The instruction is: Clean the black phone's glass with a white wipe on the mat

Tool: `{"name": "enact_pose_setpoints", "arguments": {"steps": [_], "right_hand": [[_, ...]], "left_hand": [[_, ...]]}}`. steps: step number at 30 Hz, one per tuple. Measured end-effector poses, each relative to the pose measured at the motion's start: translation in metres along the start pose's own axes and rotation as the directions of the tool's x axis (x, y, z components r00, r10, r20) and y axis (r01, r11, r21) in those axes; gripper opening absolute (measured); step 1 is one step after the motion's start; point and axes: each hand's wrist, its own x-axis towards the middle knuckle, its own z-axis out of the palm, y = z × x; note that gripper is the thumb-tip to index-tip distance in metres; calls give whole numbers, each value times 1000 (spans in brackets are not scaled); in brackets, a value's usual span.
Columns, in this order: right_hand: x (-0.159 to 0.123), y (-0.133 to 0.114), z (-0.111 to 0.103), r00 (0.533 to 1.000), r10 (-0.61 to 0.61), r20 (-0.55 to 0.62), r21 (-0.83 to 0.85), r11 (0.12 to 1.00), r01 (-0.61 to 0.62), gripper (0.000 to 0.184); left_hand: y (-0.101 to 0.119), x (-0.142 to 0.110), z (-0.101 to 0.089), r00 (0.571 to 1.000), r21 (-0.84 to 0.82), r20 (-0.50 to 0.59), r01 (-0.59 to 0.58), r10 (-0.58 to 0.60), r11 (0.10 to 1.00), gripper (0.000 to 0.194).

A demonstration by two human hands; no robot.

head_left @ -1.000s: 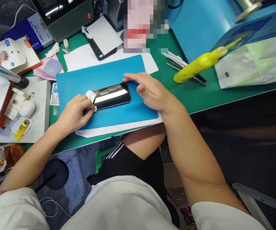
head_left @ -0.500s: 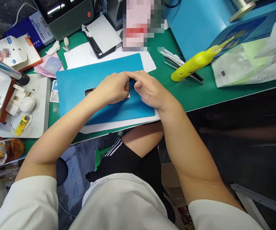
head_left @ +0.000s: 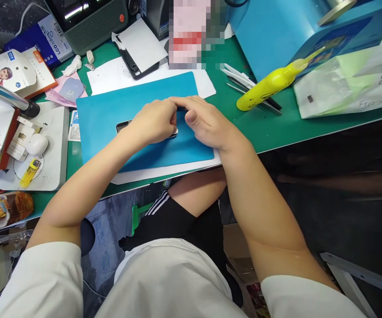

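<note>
A dark phone (head_left: pixel 122 126) lies flat on a blue mat (head_left: pixel 101 150); most of it is hidden beneath my left arm and hand. My left hand (head_left: pixel 157 121) is closed over the phone's right end, its fingers around a white wipe (head_left: pixel 175 132), of which only a small edge shows. Close beside it, my right hand (head_left: pixel 207 123) rests at the mat's right side with fingers stretched out and thumb raised. Its forefinger reaches the far side of my left hand; whether it touches the phone cannot be seen.
White paper (head_left: pixel 207 84) lies under the mat. Behind stands a grey speaker-like device (head_left: pixel 94 39) near a paper-covered phone case (head_left: pixel 138 73). To the right are a yellow bottle (head_left: pixel 266 90), a blue machine (head_left: pixel 270 39) and a plastic bag (head_left: pixel 349 88). A yellow lighter (head_left: pixel 30 173) lies left.
My left hand has slid rightward along the phone with the white wipe, from its left end to its right end. My right hand stays almost in place.
</note>
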Motion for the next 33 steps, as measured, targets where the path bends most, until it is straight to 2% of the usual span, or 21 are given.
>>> {"name": "enact_pose_setpoints", "arguments": {"steps": [4,6,10,13,15,19,22,25,29,33], "right_hand": [[0,2,0,1000,10,9,-3,1000,-10,96],[0,4,0,1000,-7,2,1,1000,7,95],[-1,5,0,1000,3,-4,7,1000,-3,92],[-1,3,0,1000,23,-4,14,1000,-23,90],[-1,3,0,1000,29,1,16,999,-29,89],[-1,2,0,1000,9,5,15,1000,-9,87],[-1,3,2,1000,3,4,1,1000,-3,84],[-3,2,3,1000,-2,4,-22,1000,2,81],[-4,3,4,1000,-9,30,-65,998,11,76],[-3,4,4,998,-33,58,-95,995,38,75]], "left_hand": [[17,1,5,998,47,23,60,-61,997,6],[18,-1,4,996,64,28,82,-84,995,4],[-5,-18,-7,997,85,-23,73,-71,994,9],[-35,-47,-26,984,107,-173,49,-30,993,17],[-51,-70,-37,953,126,-302,61,-21,990,21],[-72,-99,-38,899,182,-437,113,-23,977,24],[-78,-101,-27,899,231,-439,110,2,967,23],[-75,-104,-22,906,239,-422,147,-34,960,28],[-63,-124,-24,908,227,-408,198,-92,953,39],[-61,-143,-22,922,289,-385,154,-33,945,56]]}}
